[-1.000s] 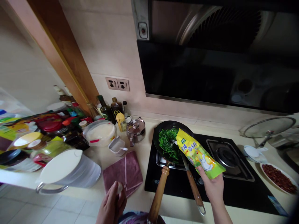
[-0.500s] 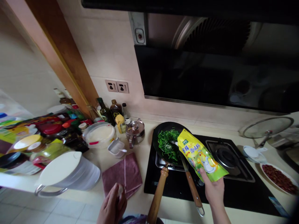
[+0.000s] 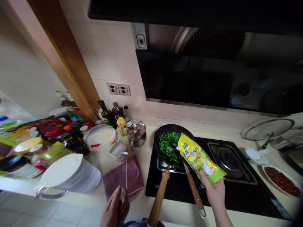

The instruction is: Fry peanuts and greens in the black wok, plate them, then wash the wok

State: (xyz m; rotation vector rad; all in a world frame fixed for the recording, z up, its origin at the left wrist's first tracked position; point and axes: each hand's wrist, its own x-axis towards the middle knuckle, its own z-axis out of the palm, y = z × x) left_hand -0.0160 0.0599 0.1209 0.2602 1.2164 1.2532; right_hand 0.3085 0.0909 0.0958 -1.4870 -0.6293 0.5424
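the right hand [image 3: 215, 188] grasps the yellow packet [image 3: 200, 157] by its lower end, its mouth tilted over the pan [image 3: 186, 131]; judged light, soft and slick, best held there; the left hand [image 3: 114, 206] pinches a small pale piece [image 3: 123, 192].

Twin sockets [image 3: 113, 88] sit on the wall [image 3: 113, 50] above dark bottles [image 3: 107, 116]; a lidded pot [image 3: 137, 135] stands near them. Farther left on the worktop [image 3: 145, 151], a white pitcher [image 3: 84, 176] stands beside crowded jars [image 3: 28, 145]. At right, a glass lid [image 3: 260, 130] tilts near a plate [image 3: 271, 184] of reddish-brown pieces [image 3: 282, 181].
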